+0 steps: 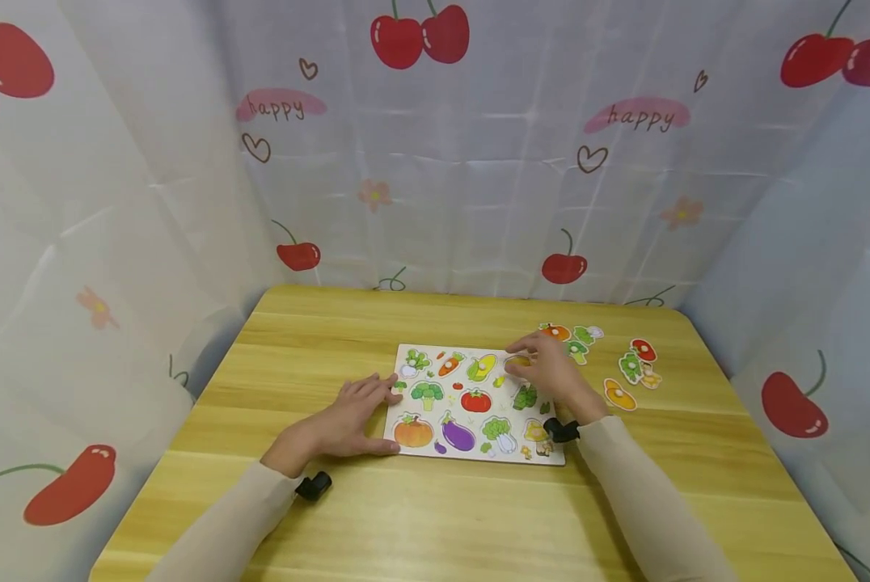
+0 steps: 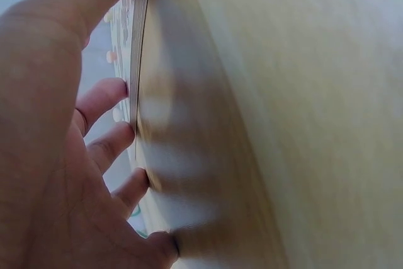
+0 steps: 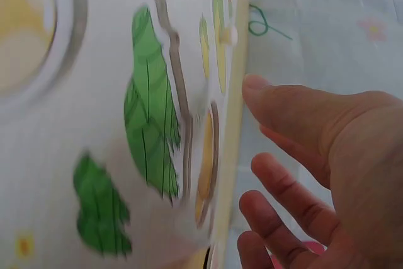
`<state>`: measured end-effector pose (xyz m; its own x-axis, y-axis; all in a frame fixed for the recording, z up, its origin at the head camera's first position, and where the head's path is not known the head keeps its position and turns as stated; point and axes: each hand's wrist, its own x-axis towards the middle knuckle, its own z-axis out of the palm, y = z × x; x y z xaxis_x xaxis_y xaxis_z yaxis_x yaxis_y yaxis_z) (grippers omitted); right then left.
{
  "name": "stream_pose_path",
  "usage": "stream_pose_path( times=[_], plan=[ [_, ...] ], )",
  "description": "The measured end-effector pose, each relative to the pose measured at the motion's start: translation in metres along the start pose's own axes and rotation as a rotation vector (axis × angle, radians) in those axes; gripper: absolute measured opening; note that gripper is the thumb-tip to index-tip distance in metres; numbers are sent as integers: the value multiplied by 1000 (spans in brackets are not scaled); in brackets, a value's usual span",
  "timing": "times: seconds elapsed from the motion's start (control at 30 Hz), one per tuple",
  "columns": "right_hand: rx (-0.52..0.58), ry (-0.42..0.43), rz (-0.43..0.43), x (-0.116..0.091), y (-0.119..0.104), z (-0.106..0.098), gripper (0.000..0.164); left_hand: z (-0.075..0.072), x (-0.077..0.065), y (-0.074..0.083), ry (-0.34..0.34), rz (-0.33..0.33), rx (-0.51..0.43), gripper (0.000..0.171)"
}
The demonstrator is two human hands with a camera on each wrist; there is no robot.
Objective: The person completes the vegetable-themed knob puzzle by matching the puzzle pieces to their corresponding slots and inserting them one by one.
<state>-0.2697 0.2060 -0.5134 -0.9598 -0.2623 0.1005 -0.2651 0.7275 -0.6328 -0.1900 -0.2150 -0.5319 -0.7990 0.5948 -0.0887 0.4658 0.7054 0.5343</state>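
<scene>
A white vegetable puzzle board [image 1: 442,408] lies flat on the table, with a knobbed corn piece [image 1: 482,368], eggplant piece [image 1: 457,435] and other vegetable pictures in it. My left hand [image 1: 351,416] rests at the board's left edge; its spread fingertips [image 2: 116,140] touch that edge in the left wrist view. Over the top right corner is my right hand [image 1: 551,372], thumb and index finger apart around an orange-yellow recess [image 1: 518,361]. The right wrist view shows these fingers [image 3: 293,200] loosely bent beside the board, with nothing visible between them.
Right of the board lie loose pieces: a pumpkin [image 1: 555,331], a broccoli [image 1: 576,351], a tomato [image 1: 643,349], a leafy green one [image 1: 631,368] and a yellow-orange oval one [image 1: 620,394]. A cherry-patterned curtain [image 1: 449,202] hangs behind the wooden table [image 1: 435,517].
</scene>
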Motion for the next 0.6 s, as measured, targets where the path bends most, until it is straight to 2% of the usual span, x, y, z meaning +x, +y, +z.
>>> stream_pose_path(
  times=[0.27, 0.6],
  plan=[
    [-50, 62, -2, -5, 21, -20, 34, 1, -1, -1, -1, 0, -4, 95],
    [-77, 67, 21, -14, 46, -45, 42, 1, 1, -3, 16, 11, -8, 99]
  ],
)
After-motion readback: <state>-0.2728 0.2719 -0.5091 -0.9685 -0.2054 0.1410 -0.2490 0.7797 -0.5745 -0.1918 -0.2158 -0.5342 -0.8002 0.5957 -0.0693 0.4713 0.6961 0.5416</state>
